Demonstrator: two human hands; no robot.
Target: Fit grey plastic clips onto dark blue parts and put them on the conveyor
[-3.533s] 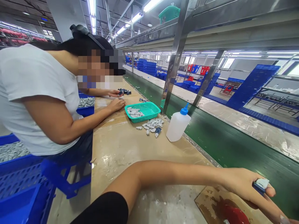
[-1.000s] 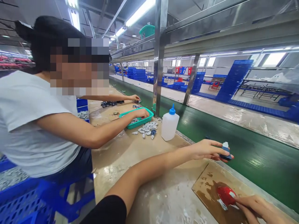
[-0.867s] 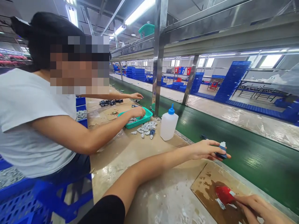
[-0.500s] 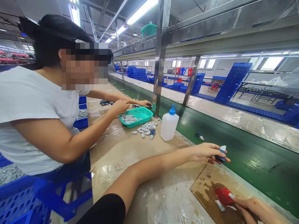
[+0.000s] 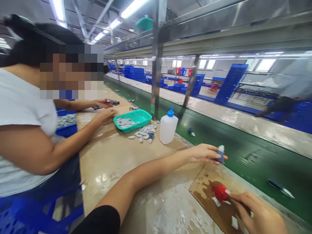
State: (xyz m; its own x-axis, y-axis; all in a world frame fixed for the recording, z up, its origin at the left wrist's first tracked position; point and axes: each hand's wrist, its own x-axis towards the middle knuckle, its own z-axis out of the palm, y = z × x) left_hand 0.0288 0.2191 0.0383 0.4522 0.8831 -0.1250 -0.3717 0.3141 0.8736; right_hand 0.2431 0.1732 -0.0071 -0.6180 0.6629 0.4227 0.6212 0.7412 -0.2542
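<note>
My left hand (image 5: 206,154) is closed around a small dark blue-grey plastic part (image 5: 220,157) with a white tip pointing up. It is over the near edge of the green conveyor belt. My right hand (image 5: 258,211) is at the lower right, its thumb and fingers pinched together at a small white piece (image 5: 227,192). That piece touches a shiny red object (image 5: 218,191) whose exact kind I cannot make out. The red object lies on a wet brown board (image 5: 201,191). Beside it are other small white pieces (image 5: 234,223).
A white squeeze bottle (image 5: 168,129) with a blue cap stands by a metal post (image 5: 157,81). Left of it are loose grey-white parts (image 5: 145,131) and a turquoise basket (image 5: 133,128). A co-worker (image 5: 26,136) sits at left. Dark parts lie on the green belt (image 5: 234,152).
The view has turned a little to the right. My left hand's part now stands more upright. The co-worker's far hand has drawn back from the post. A person's blurred arm shows across the belt.
</note>
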